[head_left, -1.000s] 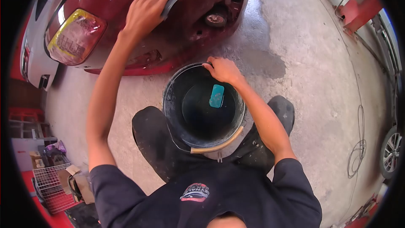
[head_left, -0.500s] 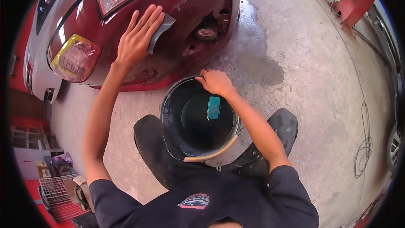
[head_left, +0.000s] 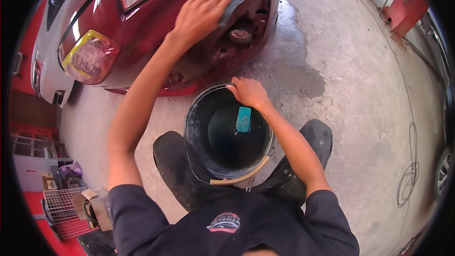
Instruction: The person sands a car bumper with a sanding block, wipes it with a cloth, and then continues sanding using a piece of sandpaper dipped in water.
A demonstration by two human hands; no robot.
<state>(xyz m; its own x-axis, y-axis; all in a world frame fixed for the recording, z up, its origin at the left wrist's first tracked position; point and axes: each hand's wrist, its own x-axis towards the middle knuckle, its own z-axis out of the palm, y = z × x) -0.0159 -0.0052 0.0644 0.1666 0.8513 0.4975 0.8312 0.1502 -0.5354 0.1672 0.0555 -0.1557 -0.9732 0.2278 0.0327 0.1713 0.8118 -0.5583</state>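
Observation:
My left hand point(head_left: 201, 13) lies on the dark red car bumper point(head_left: 156, 42), fingers stretched out and a little blurred. Beneath its fingers, a grey sheet point(head_left: 233, 7) is pressed against the paint, its edge showing on the right. My right hand point(head_left: 248, 92) is closed over the far rim of a black bucket point(head_left: 192, 135) standing between my knees. Inside the bucket is a teal block point(head_left: 243, 119). The bucket's tan handle grip point(head_left: 240, 174) rests at the near rim.
A light patch with a yellow edge point(head_left: 92, 57) sits on the bumper's left. Wet concrete point(head_left: 298, 78) lies right of the car. A coiled cable point(head_left: 408, 180) and a red post base point(head_left: 403, 14) are at the right, a wire basket point(head_left: 66, 211) at lower left.
My left hand has slid right and upward across the bumper with the grey sheet. My right hand stays on the bucket rim. The whole view has shifted slightly.

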